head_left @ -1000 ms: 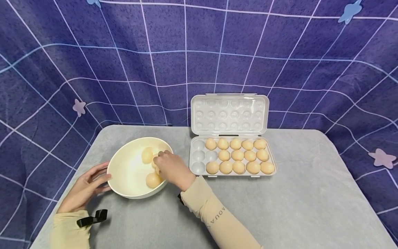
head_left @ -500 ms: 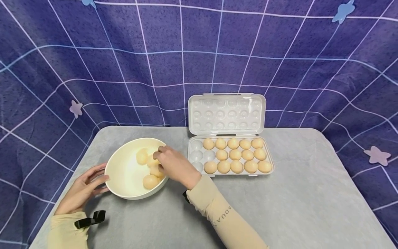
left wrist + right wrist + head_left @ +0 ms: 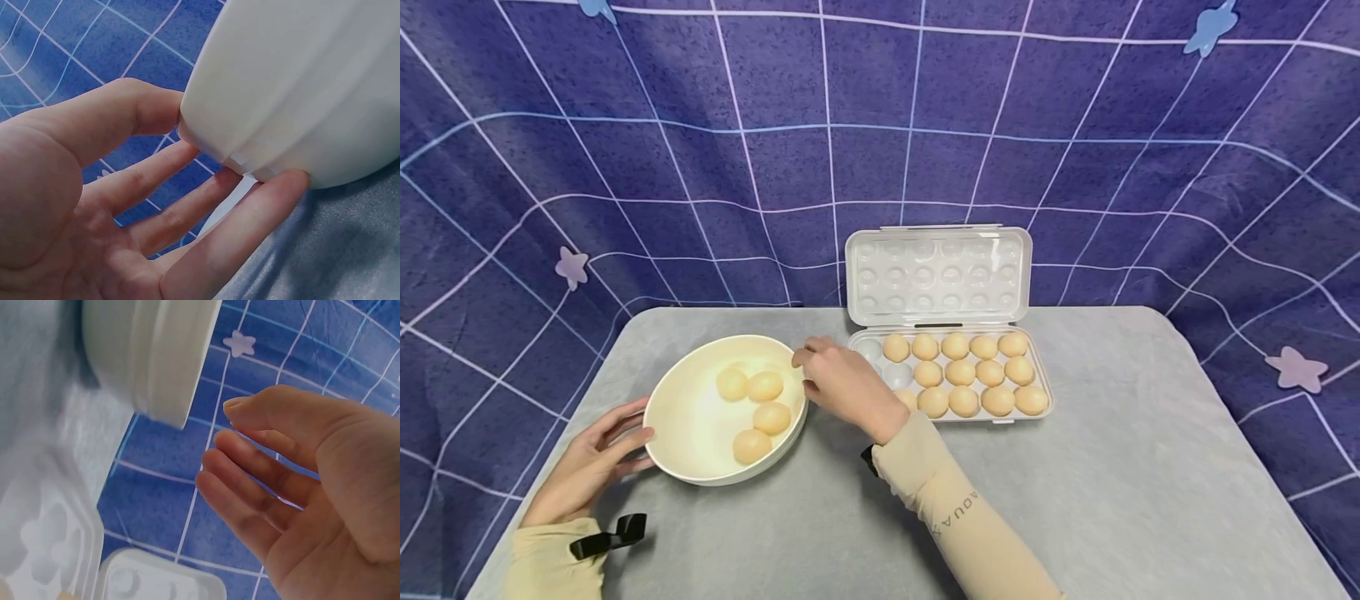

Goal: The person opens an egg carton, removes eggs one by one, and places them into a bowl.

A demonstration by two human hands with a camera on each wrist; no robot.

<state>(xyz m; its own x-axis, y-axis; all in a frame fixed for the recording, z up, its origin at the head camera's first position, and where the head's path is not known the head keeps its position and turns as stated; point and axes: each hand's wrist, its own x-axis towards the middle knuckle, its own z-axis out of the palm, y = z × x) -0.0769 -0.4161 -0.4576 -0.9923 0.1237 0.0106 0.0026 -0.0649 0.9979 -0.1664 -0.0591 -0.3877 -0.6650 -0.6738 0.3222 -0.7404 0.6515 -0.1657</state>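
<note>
On the left of the table stands a cream bowl (image 3: 688, 417) with several light-brown eggs (image 3: 772, 417) inside, grouped toward its right. My left hand (image 3: 587, 467) touches the bowl's left side; in the left wrist view its thumb and fingertips rest against the rim and outer wall. Just right of the bowl, my right hand (image 3: 850, 383) is raised with nothing in it, its fingers loosely bent, as the right wrist view shows. A white egg carton (image 3: 1042, 367) lies open to the right, mostly filled with eggs, some left-hand cups bare. My right hand and wrist cover its lower-left corner.
The carton's clear lid (image 3: 938, 275) stands up at the back, near the purple gridded cloth (image 3: 880, 150) behind the table. Grey tabletop (image 3: 1120, 467) extends to the right and in front. Black straps (image 3: 608, 537) are around the wrists.
My right hand has let go of an egg in the bowl and moved out over the rim to the right, uncovering the eggs. The left hand stays at the bowl. The view has shifted slightly.
</note>
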